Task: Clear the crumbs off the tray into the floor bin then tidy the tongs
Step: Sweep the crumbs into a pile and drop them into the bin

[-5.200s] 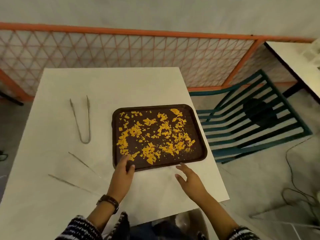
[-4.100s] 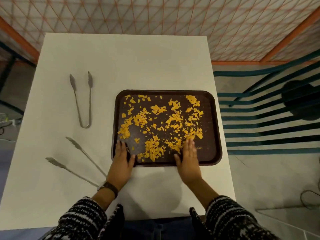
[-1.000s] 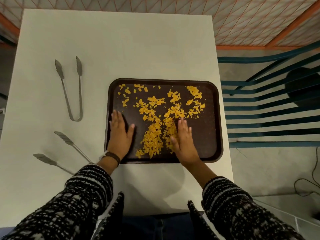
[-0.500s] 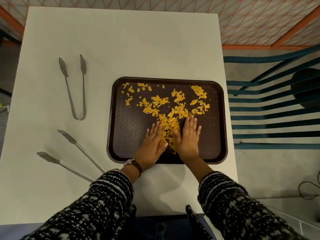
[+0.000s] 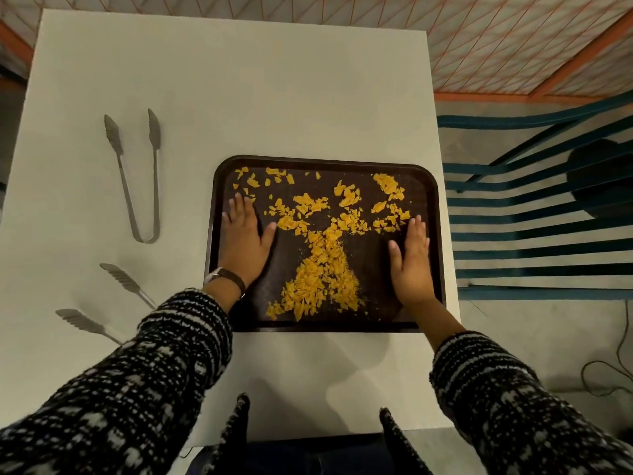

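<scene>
Worktop point(image 5: 239, 97), left to right. Two tongs untouched on the left side: upright tongs point(image 5: 137, 176) toward the far-left area, splayed tongs point(image 5: 113, 296) toward the near-left edge, partly under my sleeve. No bin in view.

Tray point(image 5: 440, 234) sits at the worktop's right edge, near side. My left hand point(image 5: 245, 238) lies flat on the tray's left part, fingers point(image 5: 239, 209) extended together, thumb out toward the crumbs, gripping nothing. Crumbs point(image 5: 322, 272): dense wedge down the tray's middle to its near edge; loose scatter along the far edge and far-right corner. My right hand point(image 5: 411, 262) lies palm-down by the tray's right rim, fingers straight, likewise holding nothing.

Step in hand, as I judge it: raking crumbs into one central pile before tipping.

Method note: keep palms low and the little-finger edges against the tray floor, reach to the far edge first, draw inward slowly. Fast sweeps would likely flick flakes over the low rim.
</scene>
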The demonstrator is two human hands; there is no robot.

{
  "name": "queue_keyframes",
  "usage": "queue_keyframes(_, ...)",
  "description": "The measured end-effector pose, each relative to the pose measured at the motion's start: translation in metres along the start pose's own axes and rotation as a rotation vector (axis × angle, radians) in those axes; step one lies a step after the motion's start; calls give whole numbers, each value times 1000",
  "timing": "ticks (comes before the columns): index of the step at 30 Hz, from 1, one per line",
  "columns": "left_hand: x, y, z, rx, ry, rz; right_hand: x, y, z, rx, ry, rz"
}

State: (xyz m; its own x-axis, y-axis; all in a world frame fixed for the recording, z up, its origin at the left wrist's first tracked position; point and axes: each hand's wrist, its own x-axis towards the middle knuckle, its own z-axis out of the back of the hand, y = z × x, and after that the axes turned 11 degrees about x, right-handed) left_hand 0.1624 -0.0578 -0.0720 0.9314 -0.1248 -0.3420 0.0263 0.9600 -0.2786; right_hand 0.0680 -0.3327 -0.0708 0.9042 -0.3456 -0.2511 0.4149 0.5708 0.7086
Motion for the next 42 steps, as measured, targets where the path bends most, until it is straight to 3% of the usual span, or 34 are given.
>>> queue_keyframes(5,-33,-37,-19,-31,65,-191,11,8,-19,-138,-50,-77)
queue_keyframes(10,-68,-47,-30,-130,199,-333,-6,31,-54,-139,27,23)
queue_keyframes(14,-62,-34,-17,-212,123,-199,-26,42,-68,-64,217,181)
queue_keyframes(18,-22,-12,-1,-126,-13,-1,-41,45,-56,36,379,272)
queue_keyframes(23,16,-10,2,-34,-21,30,-25,27,-14,78,178,75)
queue_keyframes(28,-3,-37,-14,-26,37,-200,15,0,5,-51,5,-23)
queue_keyframes(34,-46,-51,-30,-144,191,-419,23,20,-30,-183,16,23)
queue_keyframes(40,-33,-29,-9,-201,81,-234,-11,49,-62,-29,298,306)
queue_keyframes(42,-13,-18,0,-167,6,-137,-17,51,-56,77,344,313)
